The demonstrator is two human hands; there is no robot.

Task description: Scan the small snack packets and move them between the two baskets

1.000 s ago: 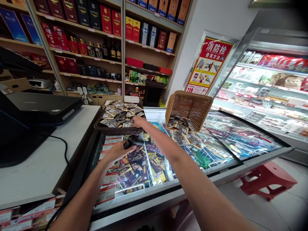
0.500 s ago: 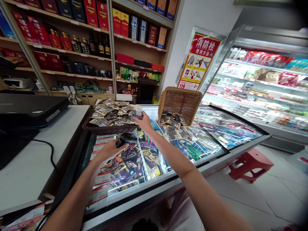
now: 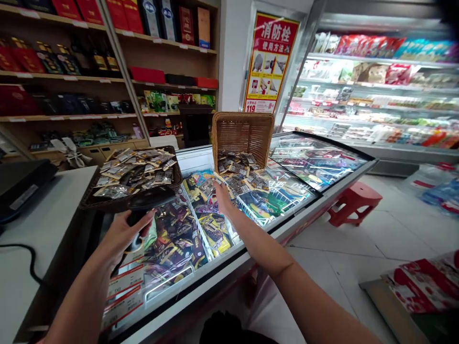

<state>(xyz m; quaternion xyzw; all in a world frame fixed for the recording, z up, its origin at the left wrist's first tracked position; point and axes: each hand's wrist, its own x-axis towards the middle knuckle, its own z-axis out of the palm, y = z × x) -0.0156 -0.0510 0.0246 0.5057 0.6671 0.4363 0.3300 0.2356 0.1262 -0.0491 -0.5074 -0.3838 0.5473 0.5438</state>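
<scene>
The left hand is partly closed round the handle of a black handheld scanner, above the left edge of the chest freezer. The right hand reaches over the glass toward the far edge, fingers extended and loosely together; whether anything sits in its fingertips I cannot tell. Just beside it, small packets lie in a tan wicker basket tipped on its side at the far edge, its opening facing the near edge, and some spill out onto the glass. A dark wicker basket heaped with similar packets stands at the freezer's far left corner, close to the right edge of the white desk. Under the glass lie colourful bagged goods, and price labels run along the left edge toward the near left corner.
</scene>
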